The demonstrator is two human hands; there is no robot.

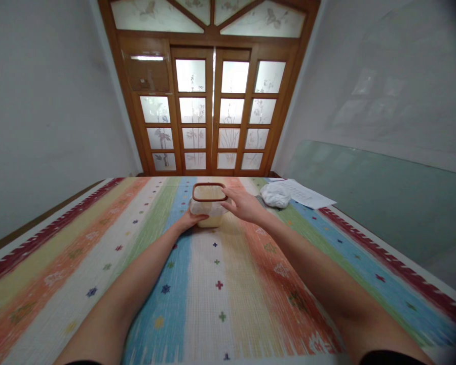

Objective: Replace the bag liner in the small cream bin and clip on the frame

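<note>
Striped tablecloth [216,304]: It lay beneath both arms and formed the working surface.
Left forearm [137,284]: It reached forward and inward from the lower left, slanting towards the middle of the cloth.
Left hand [190,219]: It grasped the container low on its left side. The thumb lay across the pale lower front; the other fingers were largely hidden, and their exact placement could not be told.
Container [212,222]: It stood upright on the cloth between the two hands, near the far edge. Whitish, wrinkled material [203,207] surrounded its upper part, above the pale yellow lower wall.
Brown rim [210,199]: This rounded rectangular frame showed at the top of the container. Whether it was fastened or merely resting could not be told.
Progress: The rim and whitish material were already in place at the upper part. Both hands were at the container, so in my judgement handling was unfinished; how much remained could not be established.
Right hand [245,204]: It approached the container's right side, fingers extended towards the rim's corner, thumb lower and apart. The grip was released, not clenched.
Right forearm [319,268]: It slanted inward from the lower right.
White bundle [276,194]: It lay crumpled, right of the right hand.
Printed paper [311,195]: It lay flat beside the bundle.
</note>
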